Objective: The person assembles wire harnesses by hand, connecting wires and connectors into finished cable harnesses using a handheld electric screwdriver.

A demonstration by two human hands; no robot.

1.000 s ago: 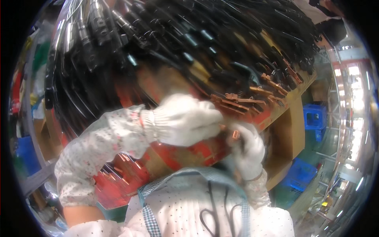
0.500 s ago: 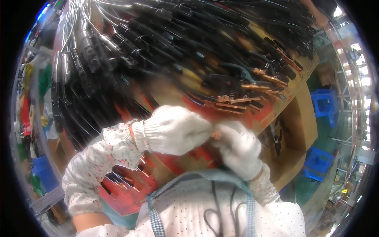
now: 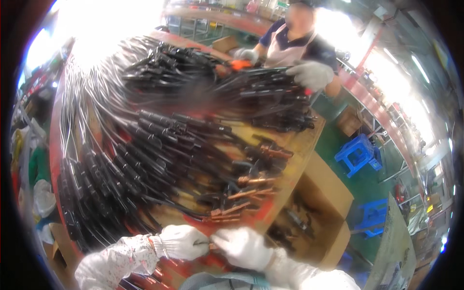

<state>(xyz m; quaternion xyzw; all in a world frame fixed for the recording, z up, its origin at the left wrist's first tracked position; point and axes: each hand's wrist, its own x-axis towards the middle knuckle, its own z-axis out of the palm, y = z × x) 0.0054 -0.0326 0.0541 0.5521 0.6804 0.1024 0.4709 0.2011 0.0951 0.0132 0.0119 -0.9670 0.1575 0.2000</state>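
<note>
My left hand [image 3: 184, 242], in a white glove, is closed with its fingertips pinched together near the table's front edge. Whatever it grips is hidden in the glove. Close against it, my right hand [image 3: 241, 247], also gloved, is closed too. A small copper-coloured piece [image 3: 212, 246] shows at the right fingertips, between the two hands; its shape is too small to tell. Just beyond lie clamps with copper-coloured jaws [image 3: 237, 209] and black handles, which look like welding electrode holders. Black handles with cables [image 3: 145, 159] spread in a thick layer to the left.
A cardboard box [image 3: 333, 241] with more black clamps stands at the table's right edge. Across the table a co-worker's gloved hands [image 3: 311, 76] rest by a cable bundle [image 3: 270, 94], near something orange [image 3: 240, 64]. Blue stools [image 3: 358, 152] stand on the green floor.
My view has tilted up, bringing the co-worker and the far side of the table into sight. Both hands remain closed and close together, the copper-coloured piece still between them.
</note>
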